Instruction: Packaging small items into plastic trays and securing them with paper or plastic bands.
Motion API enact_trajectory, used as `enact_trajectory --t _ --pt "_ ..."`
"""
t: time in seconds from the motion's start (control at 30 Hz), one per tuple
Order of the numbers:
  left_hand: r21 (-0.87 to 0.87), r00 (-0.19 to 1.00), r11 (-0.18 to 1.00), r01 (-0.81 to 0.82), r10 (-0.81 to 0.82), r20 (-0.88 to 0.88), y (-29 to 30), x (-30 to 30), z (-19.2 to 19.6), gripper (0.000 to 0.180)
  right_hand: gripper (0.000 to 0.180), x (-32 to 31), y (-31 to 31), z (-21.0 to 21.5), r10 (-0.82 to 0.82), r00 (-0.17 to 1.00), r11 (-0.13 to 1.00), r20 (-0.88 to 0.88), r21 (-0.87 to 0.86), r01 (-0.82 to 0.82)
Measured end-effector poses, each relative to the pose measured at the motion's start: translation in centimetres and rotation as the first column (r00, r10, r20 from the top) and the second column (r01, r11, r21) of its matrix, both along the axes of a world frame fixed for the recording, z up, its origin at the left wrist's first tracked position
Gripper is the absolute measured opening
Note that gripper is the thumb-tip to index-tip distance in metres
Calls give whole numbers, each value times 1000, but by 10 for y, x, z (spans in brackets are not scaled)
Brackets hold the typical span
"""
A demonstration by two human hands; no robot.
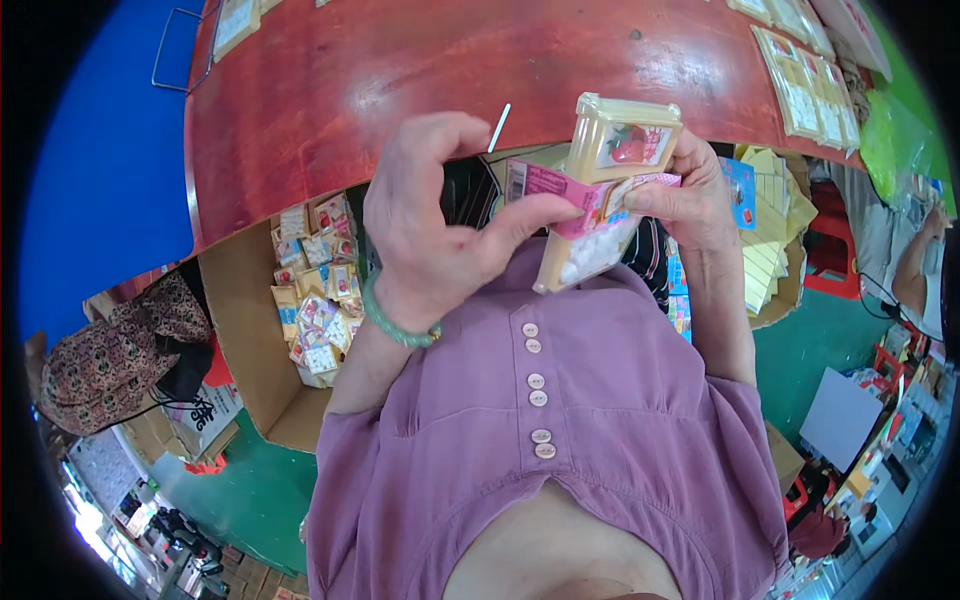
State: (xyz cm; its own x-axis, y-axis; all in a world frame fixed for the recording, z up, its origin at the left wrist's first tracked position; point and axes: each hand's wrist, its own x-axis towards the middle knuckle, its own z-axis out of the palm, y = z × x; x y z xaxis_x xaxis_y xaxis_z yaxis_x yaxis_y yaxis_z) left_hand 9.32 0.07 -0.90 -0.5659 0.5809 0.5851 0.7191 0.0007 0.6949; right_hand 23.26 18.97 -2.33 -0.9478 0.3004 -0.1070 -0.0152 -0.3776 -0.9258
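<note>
My right hand (pixel 690 195) grips a flat pale-yellow plastic box (pixel 590 155), held tilted above my lap at the table's edge. The box has a strawberry picture at its upper end and small white pieces showing at its lower end. A pink printed card sleeve (pixel 548 188) goes around its middle, one flap standing out to the left. My left hand (pixel 425 215), a green bangle at its wrist, has thumb and fingers spread apart. Its thumb tip touches the sleeve. By its index fingertip is a thin white stick (pixel 500 128).
A red table (pixel 450 60) lies in front of me. More packed boxes (pixel 800 85) sit at its far right. At my left, a cardboard carton (pixel 265 400) holds many small boxes; yellow card pieces (pixel 765 240) fill another carton at my right. A red stool (pixel 835 240) stands beyond.
</note>
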Motion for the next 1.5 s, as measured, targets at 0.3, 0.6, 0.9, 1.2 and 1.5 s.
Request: enact_trajectory --t 0.3,0.6,0.9,1.2,1.5 --pt "-122 901 984 129 -65 430 5 18 -3 71 52 1 -12 4 -53 999 988 -4 143 54" --pt "-181 947 983 -40 95 306 3 16 -5 61 54 4 -13 -5 -68 997 994 -41 86 71" --pt "-86 982 981 -173 165 -90 7 15 -6 42 51 0 -15 -7 -97 993 984 -65 145 105" --pt "-106 983 983 -148 134 -128 10 18 -17 30 49 -3 -16 -18 -111 988 986 -108 115 124" --pt "11 945 991 -132 123 304 6 19 -28 22 44 -28 -16 4 -23 999 965 -27 262 29"
